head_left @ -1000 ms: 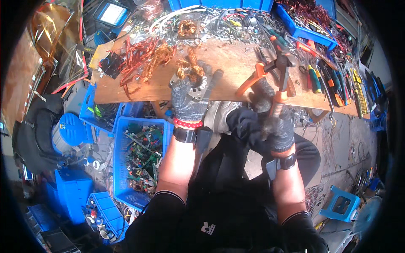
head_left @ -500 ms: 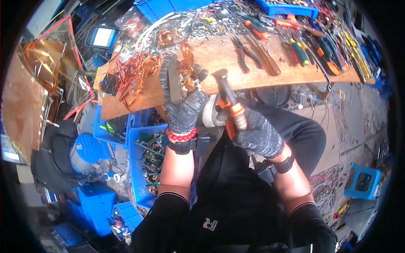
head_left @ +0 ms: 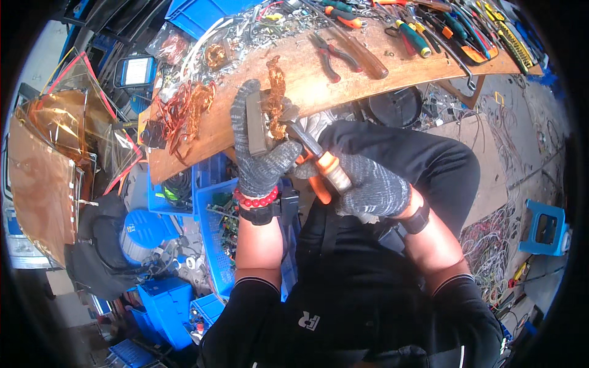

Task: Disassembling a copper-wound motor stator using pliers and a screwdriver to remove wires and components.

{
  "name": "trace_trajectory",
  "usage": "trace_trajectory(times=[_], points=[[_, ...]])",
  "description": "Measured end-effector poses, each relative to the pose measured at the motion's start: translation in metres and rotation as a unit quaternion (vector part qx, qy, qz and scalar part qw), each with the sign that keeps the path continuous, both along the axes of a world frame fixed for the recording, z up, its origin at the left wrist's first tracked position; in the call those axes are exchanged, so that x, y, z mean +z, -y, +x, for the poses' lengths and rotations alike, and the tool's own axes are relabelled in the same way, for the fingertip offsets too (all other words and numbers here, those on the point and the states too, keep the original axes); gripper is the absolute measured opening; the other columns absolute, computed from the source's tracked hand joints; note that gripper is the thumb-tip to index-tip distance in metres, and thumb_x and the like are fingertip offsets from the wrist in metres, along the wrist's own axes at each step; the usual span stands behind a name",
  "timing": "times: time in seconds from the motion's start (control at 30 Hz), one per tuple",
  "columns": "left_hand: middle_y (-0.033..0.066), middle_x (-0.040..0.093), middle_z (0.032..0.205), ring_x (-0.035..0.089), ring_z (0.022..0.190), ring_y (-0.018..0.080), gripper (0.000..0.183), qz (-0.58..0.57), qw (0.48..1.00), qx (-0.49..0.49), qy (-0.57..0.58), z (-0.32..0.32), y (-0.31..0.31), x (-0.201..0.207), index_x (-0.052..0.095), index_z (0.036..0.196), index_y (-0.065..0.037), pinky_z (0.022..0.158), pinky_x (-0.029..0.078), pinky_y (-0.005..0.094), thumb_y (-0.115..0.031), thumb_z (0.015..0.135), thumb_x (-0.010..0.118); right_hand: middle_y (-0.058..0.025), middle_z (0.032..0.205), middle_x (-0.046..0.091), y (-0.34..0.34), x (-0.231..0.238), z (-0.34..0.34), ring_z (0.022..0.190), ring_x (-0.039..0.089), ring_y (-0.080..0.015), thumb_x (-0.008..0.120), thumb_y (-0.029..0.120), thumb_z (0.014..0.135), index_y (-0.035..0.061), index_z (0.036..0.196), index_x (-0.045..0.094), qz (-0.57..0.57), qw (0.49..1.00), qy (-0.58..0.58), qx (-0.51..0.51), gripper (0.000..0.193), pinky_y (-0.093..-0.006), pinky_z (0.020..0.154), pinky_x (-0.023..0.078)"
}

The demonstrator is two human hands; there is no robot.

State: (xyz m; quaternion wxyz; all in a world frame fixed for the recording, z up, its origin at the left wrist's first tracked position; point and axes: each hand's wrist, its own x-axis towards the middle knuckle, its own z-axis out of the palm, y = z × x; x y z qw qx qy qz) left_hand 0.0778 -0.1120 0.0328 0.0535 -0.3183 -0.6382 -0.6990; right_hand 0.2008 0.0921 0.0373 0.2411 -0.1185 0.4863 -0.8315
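left hand (head_left: 261, 153) grips a metal block (head_left: 256, 126) trailing copper wire (head_left: 276, 98); right hand (head_left: 368, 187) (gloved too) squeezes orange-handled pliers (head_left: 319, 162) against it, above the wooden board (head_left: 343, 76).

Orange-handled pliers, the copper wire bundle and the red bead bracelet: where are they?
Orange-handled pliers (head_left: 328, 172), head view, on the orange grip.
Copper wire bundle (head_left: 276, 92), head view, mid-strand.
Red bead bracelet (head_left: 256, 199), head view, on the beads.

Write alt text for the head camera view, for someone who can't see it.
Seen from above, a seated person's gloved left hand grips a grey metal block trailing copper wire, while the gloved right hand works orange-handled pliers against it. Beyond the hands, a wooden plank carries more pliers, screwdrivers and copper tangles; blue bins crowd the floor at the left.
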Motion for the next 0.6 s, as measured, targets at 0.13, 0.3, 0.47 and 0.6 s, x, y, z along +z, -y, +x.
trace_trajectory(times=[0.13,0.3,0.47,0.6], points=[[0.0128,0.041,0.153,0.055,0.129,0.0274,0.118,-0.028,0.999,-0.010,0.030,0.003,0.003,0.002,0.025,0.158,-0.003,0.107,0.049,0.0433,-0.033,0.066,0.094,0.0009,0.096,0.061,-0.003,-0.004,0.003,0.086,0.058,-0.0071,0.071,0.002,0.082,0.0049,0.141,0.055,-0.025,0.998,0.045,0.024,0.061,-0.0222,0.073,0.049],[0.0130,0.042,0.152,0.054,0.130,0.0260,0.121,-0.079,0.996,-0.004,0.047,0.004,0.014,0.003,0.024,0.158,-0.003,0.108,0.049,0.0424,-0.037,0.066,0.094,0.0002,0.096,0.062,-0.004,-0.001,0.002,0.086,0.058,-0.0079,0.072,0.004,0.082,0.0021,0.128,0.061,-0.013,0.999,0.017,0.029,0.048,-0.0229,0.076,0.050],[0.0123,0.044,0.152,0.053,0.131,0.0253,0.116,-0.110,0.986,-0.080,0.092,-0.001,0.023,-0.001,0.030,0.156,-0.003,0.110,0.046,0.0424,-0.041,0.067,0.094,0.0009,0.095,0.063,0.010,-0.015,0.003,0.088,0.058,-0.0085,0.074,0.004,0.080,0.0035,0.119,0.064,-0.050,0.997,-0.013,0.051,0.041,-0.0241,0.076,0.050],[0.0118,0.043,0.153,0.050,0.136,0.0270,0.109,-0.106,0.990,-0.050,0.083,-0.004,0.031,-0.018,0.033,0.155,-0.002,0.113,0.042,0.0432,-0.039,0.071,0.092,0.0006,0.094,0.063,0.018,-0.017,0.002,0.086,0.059,-0.0093,0.076,0.002,0.077,0.0051,0.123,0.062,0.023,0.999,-0.037,0.014,0.048,-0.0252,0.076,0.051]])
